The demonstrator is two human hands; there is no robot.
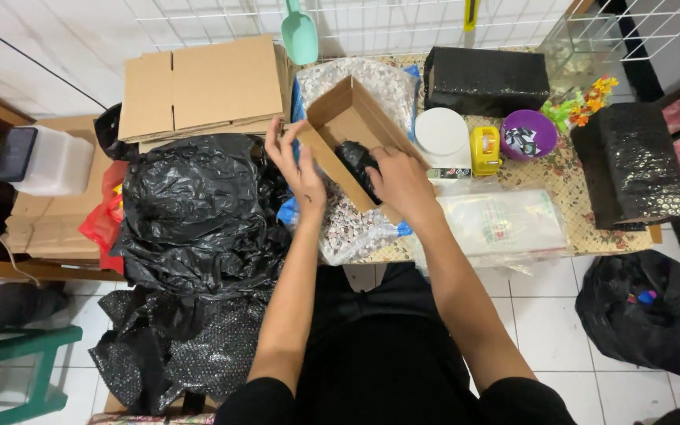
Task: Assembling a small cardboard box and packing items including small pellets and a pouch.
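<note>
Far left: clear plastic tub [50, 160] on a wooden shelf, green stool [21, 366] on white tile below. Big black plastic bag [194, 212] heaped beside flattened cardboard [202, 85]. Centre, at the edge of the patterned table [564, 189]: left hand [297, 161], fingers spread, steadies the open cardboard box [348, 130]; right hand [399, 182] closed on a black wrapped parcel [356, 160] inside it. Right: black bubble-wrap rolls [639, 161] crowd the tabletop. Floor right: another black sack [647, 311]; little free space.
</note>
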